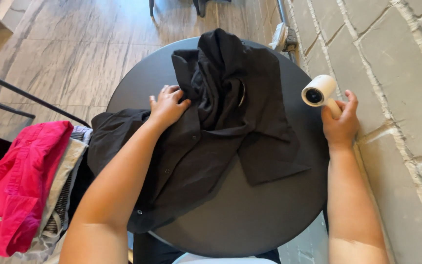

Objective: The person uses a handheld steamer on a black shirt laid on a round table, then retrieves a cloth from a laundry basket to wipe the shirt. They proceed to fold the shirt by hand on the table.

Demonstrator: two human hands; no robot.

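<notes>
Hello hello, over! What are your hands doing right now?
Left hand flat on crumpled black button shirt, round dark table. Right hand gripping white handheld device, clear of shirt. Nothing blocking.

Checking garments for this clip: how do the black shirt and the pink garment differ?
The black shirt lies crumpled on the round table, under the left hand; the pink garment sits on a pile beside the table, untouched. The shirt shows buttons; the pink garment shows none. Both are cloth.
</notes>
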